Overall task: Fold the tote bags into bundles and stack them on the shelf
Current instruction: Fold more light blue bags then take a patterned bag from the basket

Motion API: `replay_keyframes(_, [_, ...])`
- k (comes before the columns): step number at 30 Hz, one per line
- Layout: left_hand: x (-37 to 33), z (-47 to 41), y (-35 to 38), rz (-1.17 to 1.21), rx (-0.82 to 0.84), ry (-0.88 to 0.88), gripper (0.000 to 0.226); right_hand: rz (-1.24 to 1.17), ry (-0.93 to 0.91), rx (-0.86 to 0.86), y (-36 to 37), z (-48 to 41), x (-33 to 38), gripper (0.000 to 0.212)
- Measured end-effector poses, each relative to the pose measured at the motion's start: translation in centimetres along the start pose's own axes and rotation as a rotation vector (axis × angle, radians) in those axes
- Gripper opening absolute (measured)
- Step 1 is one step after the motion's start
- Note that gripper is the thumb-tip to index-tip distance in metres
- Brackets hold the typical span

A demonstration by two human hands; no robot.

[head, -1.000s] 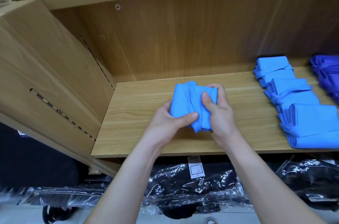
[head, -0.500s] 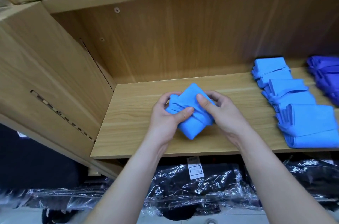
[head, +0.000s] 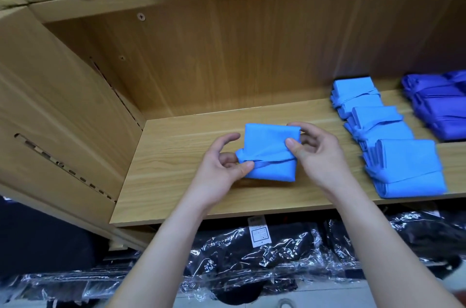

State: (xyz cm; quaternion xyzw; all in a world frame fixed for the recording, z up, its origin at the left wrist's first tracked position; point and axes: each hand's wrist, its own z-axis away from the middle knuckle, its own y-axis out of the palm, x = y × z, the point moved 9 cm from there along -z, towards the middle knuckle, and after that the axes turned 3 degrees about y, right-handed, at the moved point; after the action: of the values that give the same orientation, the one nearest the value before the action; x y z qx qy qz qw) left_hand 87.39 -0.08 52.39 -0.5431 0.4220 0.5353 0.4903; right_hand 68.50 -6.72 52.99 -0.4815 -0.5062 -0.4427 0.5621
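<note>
Flattened now from its corner-down tilt, the tote bundle [head: 269, 137] sits square on the shelf [head: 176, 171], mid-board, nearer the front edge. I see my left grip [head: 222, 166] pinching its strap end. My right grip [head: 318, 153] pinches the right edge, thumb on the strap. Finished light-blue bundles [head: 403, 169] line the shelf's right end.

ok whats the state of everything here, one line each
held tote bundle, folded, strap wrapped round it
left hand, pinches its left edge
right hand, pinches its right edge
light blue bundles, folded, strapped, overlapping in a row on the shelf
purple bundles, folded, far right
</note>
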Motion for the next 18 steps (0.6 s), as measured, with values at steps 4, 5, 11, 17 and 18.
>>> replay_keyframes(4, [0.2,-0.9,1.9,-0.047,0.058,-0.022,0.048,0.289,0.033,-0.021,-1.4,-0.7,-0.7,0.037])
replay_keyframes(5, [0.2,-1.4,2.3,-0.039,0.04,-0.021,0.042,0.363,0.038,-0.031,-1.9,-0.8,-0.5,0.043])
replay_keyframes(11, [1.0,-6.6,4.4,-0.003,-0.088,-0.029,0.031,0.698,-0.084,-0.02,-3.5,-0.4,1.4,0.053])
replay_keyframes(17, [2.5,-12.3,7.6,-0.224,-0.127,-0.016,0.035,0.92,-0.185,-0.057,-5.6,-0.7,1.7,0.04])
replay_keyframes(18, [2.7,-13.0,7.9,-0.267,-0.13,-0.009,0.034,0.942,-0.2,-0.105,-7.0,-1.1,2.2,0.038])
